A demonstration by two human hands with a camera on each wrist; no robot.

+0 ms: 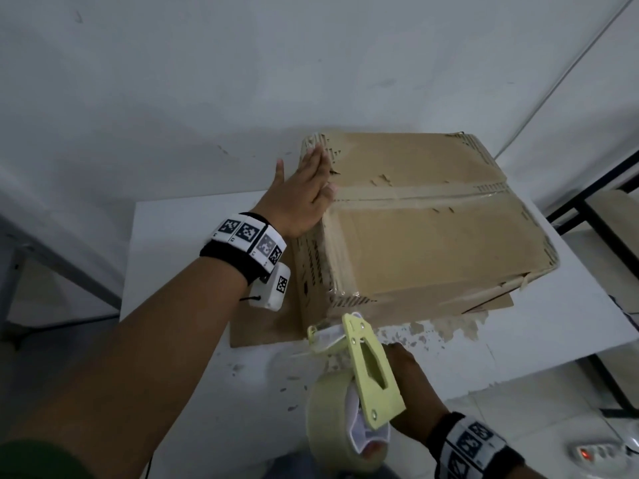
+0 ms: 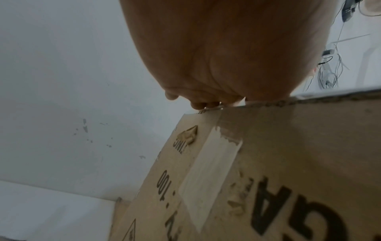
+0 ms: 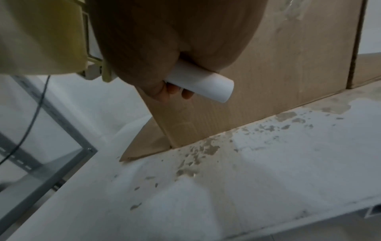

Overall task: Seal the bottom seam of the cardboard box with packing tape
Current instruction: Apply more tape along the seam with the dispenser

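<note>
A brown cardboard box (image 1: 432, 243) stands upside down on the white table (image 1: 539, 333), its bottom face up. Tape runs along the centre seam (image 1: 415, 193) from left to right. My left hand (image 1: 304, 188) lies flat with straight fingers on the box's left top edge, at the end of the seam; from the left wrist, the box's side (image 2: 288, 163) with a tape end hanging down it fills the frame. My right hand (image 1: 408, 382) grips the white handle (image 3: 204, 83) of a yellow tape dispenser (image 1: 366, 368) with its roll (image 1: 332, 416), just off the box's near left corner.
The box's lower flaps (image 1: 262, 326) spread out flat on the table under it. The tabletop near me is scuffed with torn patches (image 3: 198, 154). A metal frame (image 3: 41, 146) stands off the table's left edge, and a second table (image 1: 615, 216) sits at the right. A power strip (image 1: 598, 454) lies bottom right.
</note>
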